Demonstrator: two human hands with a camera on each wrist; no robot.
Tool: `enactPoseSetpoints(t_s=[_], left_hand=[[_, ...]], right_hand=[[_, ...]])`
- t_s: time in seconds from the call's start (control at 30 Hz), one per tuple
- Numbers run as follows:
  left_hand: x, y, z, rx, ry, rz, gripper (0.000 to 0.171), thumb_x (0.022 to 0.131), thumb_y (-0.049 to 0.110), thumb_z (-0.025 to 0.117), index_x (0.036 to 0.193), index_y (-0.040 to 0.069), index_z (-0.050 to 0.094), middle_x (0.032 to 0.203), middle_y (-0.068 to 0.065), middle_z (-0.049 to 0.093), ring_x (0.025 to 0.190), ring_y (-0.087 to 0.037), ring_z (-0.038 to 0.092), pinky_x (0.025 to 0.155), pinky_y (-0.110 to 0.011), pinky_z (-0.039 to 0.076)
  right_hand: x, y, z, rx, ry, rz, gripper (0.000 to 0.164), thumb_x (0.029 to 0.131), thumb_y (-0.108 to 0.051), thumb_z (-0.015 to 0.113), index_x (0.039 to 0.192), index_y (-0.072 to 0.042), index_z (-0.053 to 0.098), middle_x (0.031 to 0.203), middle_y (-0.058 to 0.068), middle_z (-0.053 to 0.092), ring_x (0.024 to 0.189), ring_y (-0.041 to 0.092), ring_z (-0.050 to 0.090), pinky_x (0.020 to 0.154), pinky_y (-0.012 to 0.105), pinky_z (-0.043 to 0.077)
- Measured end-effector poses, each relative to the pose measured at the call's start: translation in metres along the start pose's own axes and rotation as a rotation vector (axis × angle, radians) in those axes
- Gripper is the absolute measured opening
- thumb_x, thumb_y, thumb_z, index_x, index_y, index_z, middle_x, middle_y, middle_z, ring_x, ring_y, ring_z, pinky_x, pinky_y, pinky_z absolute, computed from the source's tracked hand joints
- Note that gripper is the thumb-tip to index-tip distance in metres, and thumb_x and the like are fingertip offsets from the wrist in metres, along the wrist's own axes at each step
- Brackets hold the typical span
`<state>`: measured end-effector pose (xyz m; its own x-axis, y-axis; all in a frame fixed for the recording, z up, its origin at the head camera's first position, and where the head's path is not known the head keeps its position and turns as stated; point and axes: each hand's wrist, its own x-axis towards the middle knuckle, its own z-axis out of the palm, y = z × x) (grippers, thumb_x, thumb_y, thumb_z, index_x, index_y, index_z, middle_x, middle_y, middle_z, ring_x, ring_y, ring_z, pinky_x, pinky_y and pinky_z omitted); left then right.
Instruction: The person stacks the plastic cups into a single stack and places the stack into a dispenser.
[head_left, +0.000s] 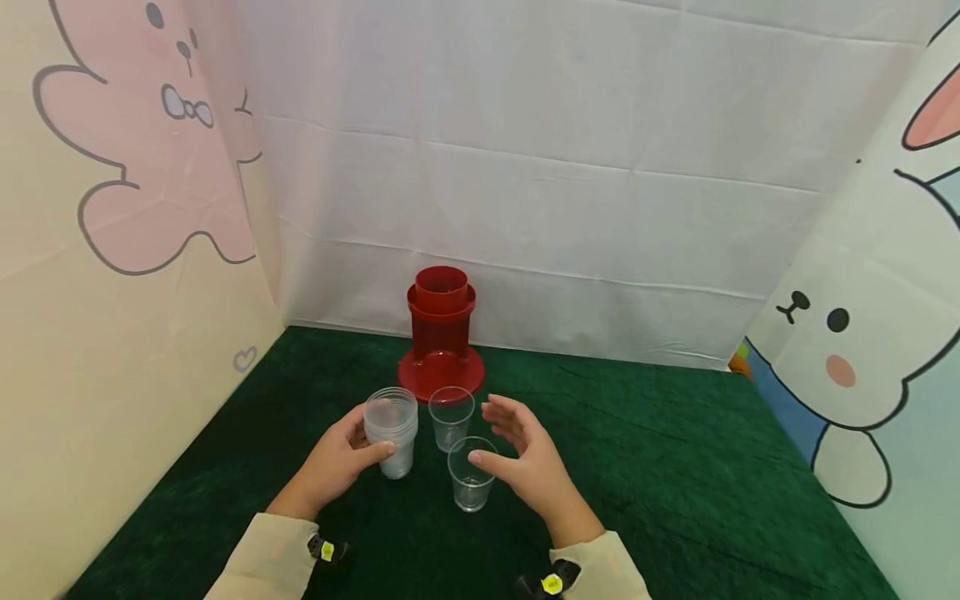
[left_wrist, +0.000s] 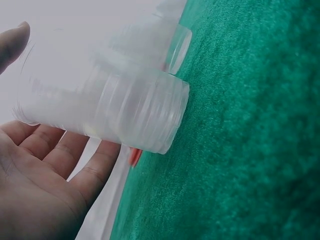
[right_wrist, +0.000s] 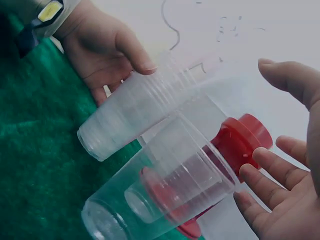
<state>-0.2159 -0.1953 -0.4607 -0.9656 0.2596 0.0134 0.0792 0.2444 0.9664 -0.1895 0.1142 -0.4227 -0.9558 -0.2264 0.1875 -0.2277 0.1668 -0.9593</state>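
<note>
Currently, head view: I see left hand (head_left: 340, 460) gripping stack of nested clear plastic cups (head_left: 393, 427). Right hand (head_left: 534, 465), thumb and fingers spread apart, beside single clear plastic cup (head_left: 472, 497); contact I cannot tell. Second clear plastic cup (head_left: 452, 435) just beyond, before red plastic cylinder on round base (head_left: 441, 337). Dark green cloth (head_left: 675, 467) beneath. Left wrist view: fingers under stack, thumb opposite. Right wrist view: palm faces single cup; left thumb on stack near rims.
</note>
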Motion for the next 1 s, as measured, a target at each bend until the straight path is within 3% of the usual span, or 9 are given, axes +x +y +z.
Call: enactPoseSetpoints(t_s=[0.17, 0.83, 1.0], left_hand=[[-0.001, 0.001, -0.001, 0.002, 0.002, -0.002, 0.073, 0.096, 0.033, 0.075, 0.156, 0.015, 0.038, 0.152, -0.016, 0.048, 0.138, -0.039, 0.049, 0.11, -0.057, 0.043], [-0.004, -0.001, -0.001, 0.003, -0.002, 0.013, 0.072, 0.096, 0.033, 0.075, 0.155, 0.015, 0.038, 0.151, -0.016, 0.049, 0.136, -0.037, 0.051, 0.111, -0.057, 0.042], [-0.004, -0.002, -0.002, 0.0, -0.005, 0.017, 0.071, 0.096, 0.032, 0.075, 0.155, 0.015, 0.038, 0.15, -0.015, 0.05, 0.135, -0.037, 0.051, 0.11, -0.057, 0.042]], right_hand=[[-0.005, 0.01, 0.002, 0.024, 0.028, 0.032, 0.07, 0.087, -0.023, 0.086, 0.147, -0.019, 0.05, 0.145, 0.003, 0.057, 0.136, 0.022, 0.051, 0.117, 0.05, 0.037], [-0.012, 0.035, 0.014, 0.035, -0.055, 0.127, 0.078, 0.083, -0.029, 0.088, 0.149, -0.016, 0.047, 0.15, 0.011, 0.053, 0.14, 0.027, 0.047, 0.117, 0.053, 0.036], [-0.014, 0.037, 0.015, 0.036, -0.071, 0.126, 0.073, 0.086, -0.025, 0.086, 0.148, -0.015, 0.048, 0.147, 0.012, 0.055, 0.137, 0.026, 0.05, 0.116, 0.051, 0.038]])
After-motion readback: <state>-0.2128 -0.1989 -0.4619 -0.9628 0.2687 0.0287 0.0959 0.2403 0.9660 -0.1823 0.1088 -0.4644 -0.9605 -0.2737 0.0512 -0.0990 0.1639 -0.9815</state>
